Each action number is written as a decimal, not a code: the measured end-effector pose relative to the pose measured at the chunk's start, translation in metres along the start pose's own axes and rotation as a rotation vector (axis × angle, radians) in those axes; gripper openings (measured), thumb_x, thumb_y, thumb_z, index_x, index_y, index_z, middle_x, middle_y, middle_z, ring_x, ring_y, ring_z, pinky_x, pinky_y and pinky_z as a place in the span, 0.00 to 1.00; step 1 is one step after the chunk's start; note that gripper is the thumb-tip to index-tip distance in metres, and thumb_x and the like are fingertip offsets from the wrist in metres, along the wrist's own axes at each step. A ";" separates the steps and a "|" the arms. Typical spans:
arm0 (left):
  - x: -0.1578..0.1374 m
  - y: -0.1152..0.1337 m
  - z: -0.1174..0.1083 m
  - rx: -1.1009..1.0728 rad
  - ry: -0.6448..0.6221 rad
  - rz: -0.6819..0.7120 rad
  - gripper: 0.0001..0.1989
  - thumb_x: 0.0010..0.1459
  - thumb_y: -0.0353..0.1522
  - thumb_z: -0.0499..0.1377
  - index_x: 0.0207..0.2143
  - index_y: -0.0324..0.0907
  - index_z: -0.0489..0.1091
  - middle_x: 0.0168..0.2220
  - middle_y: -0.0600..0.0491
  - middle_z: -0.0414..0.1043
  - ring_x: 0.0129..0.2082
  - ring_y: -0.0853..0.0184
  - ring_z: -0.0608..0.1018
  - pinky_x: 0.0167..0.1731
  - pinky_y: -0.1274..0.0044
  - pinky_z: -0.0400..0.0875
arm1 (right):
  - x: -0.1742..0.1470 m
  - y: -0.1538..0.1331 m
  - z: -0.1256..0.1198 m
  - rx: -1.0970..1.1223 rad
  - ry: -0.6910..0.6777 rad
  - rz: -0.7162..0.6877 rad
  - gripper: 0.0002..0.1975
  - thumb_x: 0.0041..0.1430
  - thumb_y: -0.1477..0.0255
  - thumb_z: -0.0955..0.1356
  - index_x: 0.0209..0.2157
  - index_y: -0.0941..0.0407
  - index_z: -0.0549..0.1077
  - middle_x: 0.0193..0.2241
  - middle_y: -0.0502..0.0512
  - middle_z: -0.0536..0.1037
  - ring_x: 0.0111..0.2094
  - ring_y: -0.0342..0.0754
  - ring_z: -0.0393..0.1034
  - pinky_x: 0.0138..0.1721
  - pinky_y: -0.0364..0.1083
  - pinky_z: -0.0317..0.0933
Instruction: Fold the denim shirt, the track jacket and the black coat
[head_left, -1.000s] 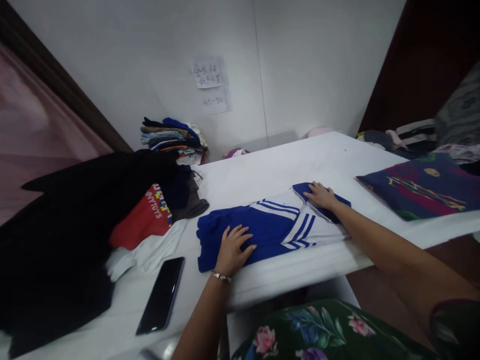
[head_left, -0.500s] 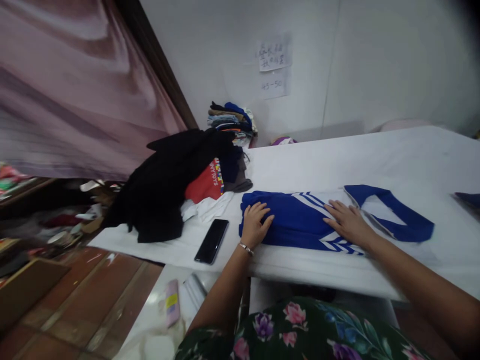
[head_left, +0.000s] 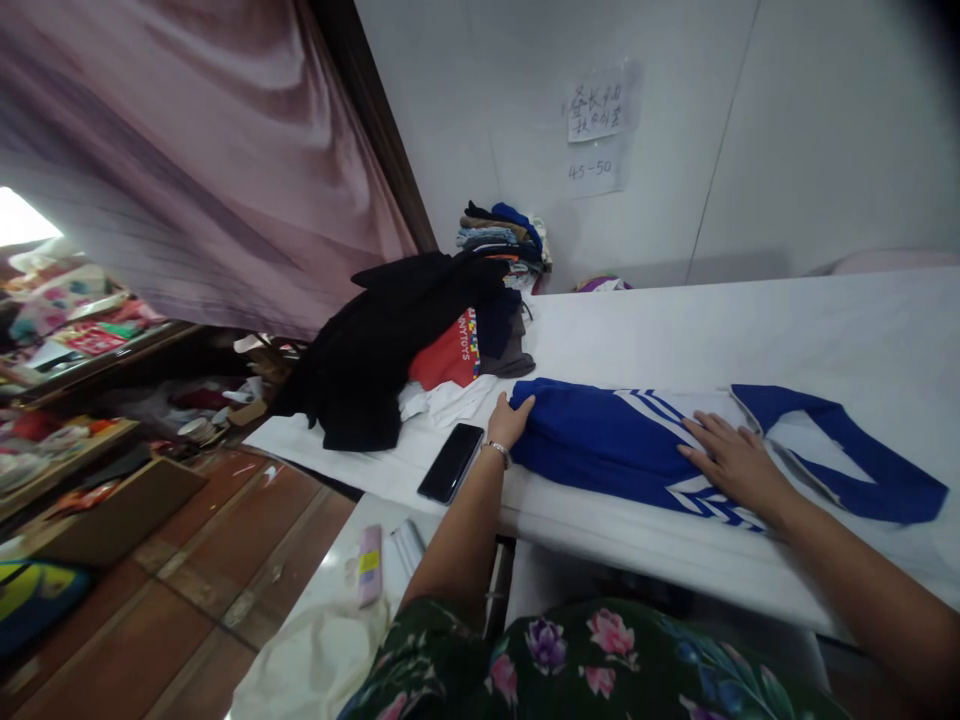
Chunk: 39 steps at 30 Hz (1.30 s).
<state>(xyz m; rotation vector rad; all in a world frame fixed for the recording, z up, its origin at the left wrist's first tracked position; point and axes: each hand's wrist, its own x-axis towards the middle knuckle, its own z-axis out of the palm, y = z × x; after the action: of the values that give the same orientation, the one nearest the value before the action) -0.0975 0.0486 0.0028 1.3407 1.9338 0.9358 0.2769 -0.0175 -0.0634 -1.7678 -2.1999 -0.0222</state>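
A blue and white top [head_left: 592, 440] lies flat in a long folded strip on the white-covered table, with white chevron stripes across it and a blue looped band at its right end. My left hand [head_left: 510, 420] is at the left end of the strip, its thumb on the blue cloth and its fingers bent over the edge, partly hidden. My right hand [head_left: 739, 462] rests open and palm down on the white part beside the stripes, fingers spread.
Left of the top lie a black phone [head_left: 451, 463], a white cloth [head_left: 450, 400], a red garment [head_left: 450, 352] and a large black garment [head_left: 390, 340]. Behind them stands a stack of folded clothes [head_left: 499, 240]. Nearer me, a lower white surface holds a pink packet [head_left: 369, 565].
My left hand has slid from the top of the blue cloth to its left edge, and its fingers have curled over it. My right hand stays on the striped part. The view has turned left.
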 end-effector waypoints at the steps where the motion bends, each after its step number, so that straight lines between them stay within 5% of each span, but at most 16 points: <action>1: 0.004 0.003 0.000 -0.052 -0.020 -0.022 0.42 0.45 0.49 0.64 0.56 0.33 0.60 0.58 0.34 0.61 0.59 0.51 0.64 0.55 0.68 0.58 | 0.000 0.000 0.000 0.000 0.001 -0.001 0.32 0.61 0.50 0.51 0.58 0.51 0.63 0.60 0.59 0.61 0.62 0.59 0.52 0.57 0.63 0.49; 7: 0.015 0.017 0.005 -0.237 -0.254 -0.009 0.23 0.47 0.43 0.64 0.42 0.36 0.73 0.41 0.42 0.77 0.41 0.56 0.78 0.43 0.68 0.71 | -0.001 -0.001 0.000 -0.008 0.012 -0.008 0.31 0.61 0.51 0.51 0.58 0.52 0.63 0.60 0.59 0.62 0.62 0.58 0.51 0.57 0.62 0.49; 10: 0.017 0.017 0.008 -0.259 -0.264 0.024 0.19 0.47 0.37 0.63 0.41 0.38 0.74 0.39 0.45 0.78 0.37 0.59 0.79 0.41 0.69 0.72 | -0.001 -0.003 -0.003 -0.011 0.013 -0.001 0.31 0.61 0.51 0.51 0.58 0.51 0.63 0.60 0.58 0.61 0.62 0.58 0.51 0.58 0.62 0.47; 17: 0.031 -0.002 0.008 -0.057 -0.120 0.043 0.23 0.43 0.28 0.64 0.45 0.37 0.70 0.43 0.45 0.76 0.44 0.60 0.76 0.44 0.73 0.68 | -0.001 -0.008 -0.009 -0.014 -0.013 0.015 0.30 0.62 0.52 0.53 0.58 0.52 0.63 0.61 0.58 0.61 0.63 0.57 0.50 0.58 0.61 0.47; 20: 0.034 -0.007 0.005 0.050 -0.141 0.027 0.23 0.42 0.32 0.66 0.43 0.37 0.71 0.43 0.43 0.76 0.45 0.57 0.76 0.44 0.71 0.67 | 0.000 -0.010 -0.010 0.001 -0.003 0.013 0.30 0.62 0.52 0.53 0.58 0.52 0.63 0.60 0.58 0.61 0.62 0.57 0.50 0.58 0.61 0.48; 24: 0.028 -0.003 -0.001 0.209 -0.091 0.045 0.36 0.43 0.41 0.67 0.54 0.40 0.63 0.51 0.42 0.70 0.51 0.55 0.72 0.48 0.70 0.64 | 0.001 -0.008 -0.012 0.037 -0.011 0.021 0.29 0.62 0.52 0.54 0.58 0.51 0.64 0.60 0.59 0.62 0.62 0.57 0.51 0.58 0.62 0.48; 27: 0.014 0.003 -0.006 0.304 0.048 0.221 0.37 0.48 0.43 0.64 0.58 0.40 0.58 0.56 0.41 0.65 0.53 0.57 0.70 0.50 0.71 0.64 | 0.002 -0.008 -0.020 0.095 -0.013 0.040 0.28 0.62 0.53 0.56 0.57 0.52 0.64 0.59 0.60 0.63 0.62 0.59 0.51 0.57 0.64 0.48; 31: -0.014 0.004 -0.010 0.267 0.195 0.577 0.15 0.55 0.35 0.60 0.46 0.41 0.69 0.45 0.47 0.72 0.45 0.63 0.73 0.47 0.73 0.65 | -0.002 -0.030 -0.042 0.211 0.146 -0.011 0.25 0.61 0.56 0.60 0.55 0.52 0.67 0.57 0.60 0.66 0.60 0.61 0.54 0.56 0.66 0.50; 35: -0.043 -0.005 -0.009 0.259 -0.055 0.773 0.05 0.58 0.31 0.57 0.35 0.44 0.73 0.31 0.54 0.73 0.34 0.69 0.74 0.39 0.76 0.67 | -0.013 -0.073 -0.059 0.433 0.203 -0.268 0.14 0.62 0.64 0.62 0.45 0.53 0.74 0.45 0.58 0.76 0.50 0.53 0.67 0.48 0.54 0.64; 39: -0.059 -0.013 -0.004 0.378 -0.215 0.911 0.06 0.57 0.29 0.58 0.35 0.44 0.74 0.36 0.53 0.75 0.37 0.68 0.73 0.41 0.73 0.66 | -0.023 -0.103 -0.053 0.375 0.066 -0.404 0.13 0.63 0.68 0.62 0.43 0.56 0.75 0.39 0.59 0.77 0.41 0.51 0.69 0.42 0.51 0.66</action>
<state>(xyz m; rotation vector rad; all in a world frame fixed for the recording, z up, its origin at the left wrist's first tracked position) -0.0899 -0.0111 -0.0010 2.5258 1.3368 0.7586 0.1949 -0.0746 0.0005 -1.0970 -2.2920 0.2216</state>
